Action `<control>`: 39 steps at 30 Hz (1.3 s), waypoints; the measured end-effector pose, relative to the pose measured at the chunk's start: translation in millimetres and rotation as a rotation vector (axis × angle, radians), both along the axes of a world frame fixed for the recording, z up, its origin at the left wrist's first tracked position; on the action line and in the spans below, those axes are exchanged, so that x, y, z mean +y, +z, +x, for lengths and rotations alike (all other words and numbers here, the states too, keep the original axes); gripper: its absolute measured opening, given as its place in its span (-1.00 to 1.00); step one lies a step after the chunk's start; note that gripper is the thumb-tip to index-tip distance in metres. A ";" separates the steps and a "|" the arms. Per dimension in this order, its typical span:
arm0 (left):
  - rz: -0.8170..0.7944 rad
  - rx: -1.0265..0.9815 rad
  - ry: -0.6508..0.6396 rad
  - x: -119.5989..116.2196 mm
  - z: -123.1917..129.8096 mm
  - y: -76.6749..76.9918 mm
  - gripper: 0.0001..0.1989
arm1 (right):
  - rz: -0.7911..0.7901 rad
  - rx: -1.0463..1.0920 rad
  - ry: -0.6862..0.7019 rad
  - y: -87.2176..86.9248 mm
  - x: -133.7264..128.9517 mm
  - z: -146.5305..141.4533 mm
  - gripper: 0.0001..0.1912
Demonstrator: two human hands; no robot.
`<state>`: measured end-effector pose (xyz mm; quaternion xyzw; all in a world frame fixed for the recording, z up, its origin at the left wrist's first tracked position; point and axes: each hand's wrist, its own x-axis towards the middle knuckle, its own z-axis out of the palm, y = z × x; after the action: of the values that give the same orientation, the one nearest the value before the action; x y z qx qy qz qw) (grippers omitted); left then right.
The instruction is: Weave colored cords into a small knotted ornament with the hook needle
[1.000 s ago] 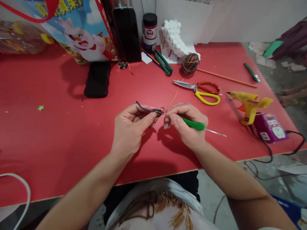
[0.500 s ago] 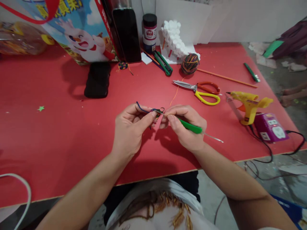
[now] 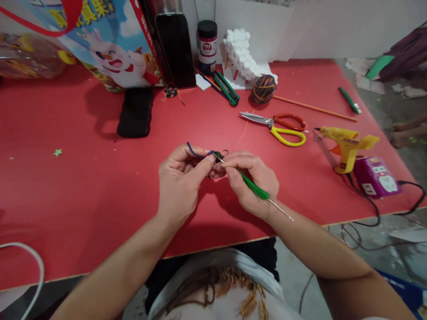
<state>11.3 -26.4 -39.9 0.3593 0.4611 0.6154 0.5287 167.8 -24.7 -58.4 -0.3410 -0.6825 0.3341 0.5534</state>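
Observation:
My left hand (image 3: 183,178) pinches a small piece of dark multicoloured crochet work (image 3: 218,155) between thumb and fingers. A blue yarn tail (image 3: 191,150) sticks out above its forefinger. My right hand (image 3: 251,182) is closed round a green-handled crochet hook (image 3: 255,186). The tip of the hook meets the crochet work, and its other metal end points down to the right over my wrist. An orange strand (image 3: 243,131) runs from the ball of multicoloured yarn (image 3: 263,89) towards my hands; where it enters the work is hidden by my fingers.
Scissors (image 3: 273,122) with red and yellow handles lie beyond my right hand. A yellow glue gun (image 3: 348,144) stands by a purple box (image 3: 376,177) at the right edge. Behind are a green cutter (image 3: 227,89), a black phone (image 3: 176,51), a dark case (image 3: 136,111) and a printed bag (image 3: 116,49).
My right hand has shifted slightly left, closer to my left hand. The crochet hook has tilted, so its free end points more steeply down. My left hand has barely moved.

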 end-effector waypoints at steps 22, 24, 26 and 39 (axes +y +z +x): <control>-0.081 -0.006 -0.129 5.7 -7.5 1.7 -0.85 | 0.096 -0.104 -0.033 9.6 20.4 11.9 -0.89; -0.095 -0.027 -0.138 7.1 -7.1 2.7 -0.84 | 0.031 -0.083 -0.019 10.1 20.3 12.3 -0.88; -0.099 -0.029 -0.142 8.0 -6.8 3.0 -0.83 | -0.031 -0.046 -0.015 9.6 18.7 11.6 -0.88; 0.094 0.518 -0.074 27.1 -29.9 -11.6 -0.81 | 0.317 -0.205 -0.138 6.2 23.8 18.4 -0.80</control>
<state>-18.6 0.7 -51.4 0.5456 0.5385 0.5040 0.3979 186.2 -0.9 -52.2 -0.3278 -0.7545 0.1474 0.5491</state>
